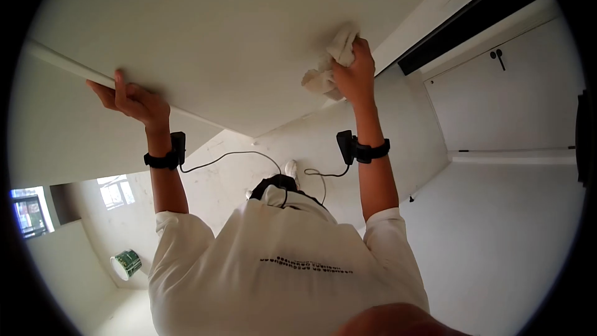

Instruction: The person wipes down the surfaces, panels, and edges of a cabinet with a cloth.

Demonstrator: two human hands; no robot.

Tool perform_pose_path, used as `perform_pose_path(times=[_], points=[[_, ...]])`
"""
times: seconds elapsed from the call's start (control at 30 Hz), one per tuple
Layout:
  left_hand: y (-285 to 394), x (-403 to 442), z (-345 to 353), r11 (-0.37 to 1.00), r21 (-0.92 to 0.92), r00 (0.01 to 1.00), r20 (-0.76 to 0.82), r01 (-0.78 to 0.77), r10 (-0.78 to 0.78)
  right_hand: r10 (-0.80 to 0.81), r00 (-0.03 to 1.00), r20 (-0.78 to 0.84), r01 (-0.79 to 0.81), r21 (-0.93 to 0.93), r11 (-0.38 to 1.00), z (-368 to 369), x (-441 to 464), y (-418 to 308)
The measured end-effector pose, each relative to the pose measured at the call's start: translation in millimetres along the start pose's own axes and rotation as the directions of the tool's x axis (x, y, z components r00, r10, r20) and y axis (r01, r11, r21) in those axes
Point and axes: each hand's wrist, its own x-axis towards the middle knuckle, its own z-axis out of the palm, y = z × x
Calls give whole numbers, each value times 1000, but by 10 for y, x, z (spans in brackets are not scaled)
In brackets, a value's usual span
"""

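Note:
A large flat white panel [217, 37] fills the upper part of the head view, with a pale raised edge strip running along its lower left side. My left hand [134, 102] rests at that edge strip, its fingers stretched out and the thumb apart. It holds nothing loose. On the right, my right hand [354, 74] is closed around a crumpled off-white cloth [343, 46] and presses it against the panel's surface near the right side. Part of the cloth hangs out below the fingers. Black straps with small boxes and cables sit on both wrists.
A white double door [497, 87] with dark handles lies at the right, beside a long black bar [460, 22]. A green and white bucket [125, 264] stands at the lower left, near a window [31, 211]. The cables [230, 153] loop in front of my body.

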Motion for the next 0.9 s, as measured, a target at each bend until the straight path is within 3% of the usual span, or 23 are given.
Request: perform_pose_path(times=[0.03,0.13,0.17,0.37,0.5,0.6,0.7,0.8,0.9], points=[[27,58,11,994,61,996,3,-89,88,-28,1000,-13,28,3,1000,72,-41,-39],[22,83,18,994,26,994,23,-110,109,-103,994,-42,103,-3,995,262,-115,-63],[17,-14,19,999,20,999,12,38,-38,-116,992,-41,115,-19,993,272,-93,4],[37,-18,-16,995,95,1000,-29,-6,8,-179,980,-82,178,-11,984,199,10,149],[-84,-57,-5,994,104,998,-44,-41,45,-45,975,-219,71,114,991,135,181,157],[-27,-49,18,994,96,997,-55,-47,52,-137,976,-167,132,-44,990,158,89,45],[-49,-51,-4,997,53,997,-45,-54,56,-250,962,-113,244,-59,968,332,-72,117],[-84,-34,-6,998,29,996,-60,-64,66,-215,954,-208,219,-1,976,281,5,89],[-52,-51,-6,997,46,996,-73,-55,59,-72,962,-264,98,86,991,42,246,18]])
